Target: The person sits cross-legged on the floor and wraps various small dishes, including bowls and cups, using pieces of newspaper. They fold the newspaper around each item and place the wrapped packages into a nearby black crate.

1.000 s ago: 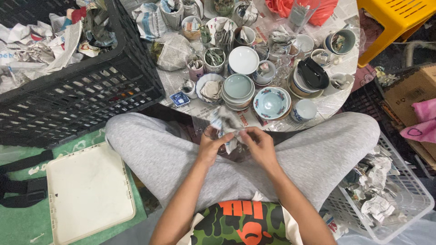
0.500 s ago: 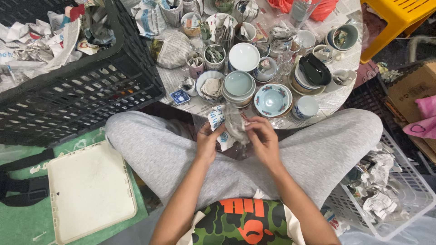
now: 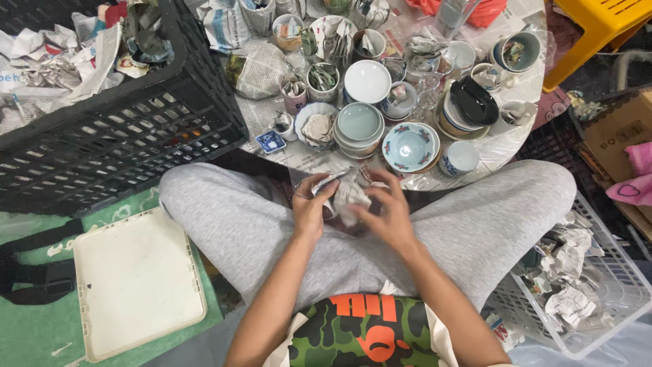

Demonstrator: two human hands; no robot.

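The crumpled wad of printed newspaper (image 3: 350, 196) sits above the person's lap, between the grey-trousered knees and just near the edge of the round table. Its long axis runs roughly near to far, the upper end pointing toward the table; what it wraps cannot be told. The left hand (image 3: 311, 207) clasps its left side with fingers curled onto the paper, and the right hand (image 3: 386, 212) presses its right side with fingers spread over the wad.

The round table spread with newspaper sheets (image 3: 299, 155) lies far of the knees, crowded with crockery: one pale green stack of bowls (image 3: 358, 126), one blue-rimmed painted bowl (image 3: 409, 147), one plain white plate (image 3: 367, 81), one small square blue dish (image 3: 271, 141). Many more cups stand behind, too crowded to count.

One black plastic lattice crate (image 3: 115, 136) holds crumpled paper at the left. One white rectangular plastic lid (image 3: 136, 282) lies on green floor matting. One white wire basket (image 3: 598, 299) of paper scraps sits near right, and one yellow plastic stool (image 3: 598, 27) stands far right.
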